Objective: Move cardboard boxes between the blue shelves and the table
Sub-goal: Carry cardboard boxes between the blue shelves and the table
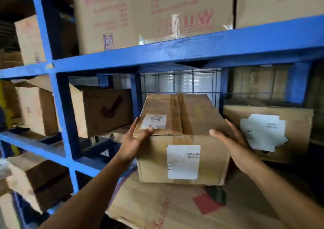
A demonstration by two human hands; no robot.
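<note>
A brown cardboard box (182, 123) with white labels on its top and front sits in the middle bay of the blue shelves (175, 50). It rests on a flattened sheet of cardboard (166, 207). My left hand (135, 141) grips its left front corner, thumb on top. My right hand (235, 144) presses its right side, thumb on the top edge. Both forearms reach in from below.
Another labelled box (284, 132) stands close on the right, touching my right hand's back. A box with a dark check mark (105, 111) sits to the left. Large printed boxes (152, 13) fill the shelf above. A blue upright (63, 106) divides the bays.
</note>
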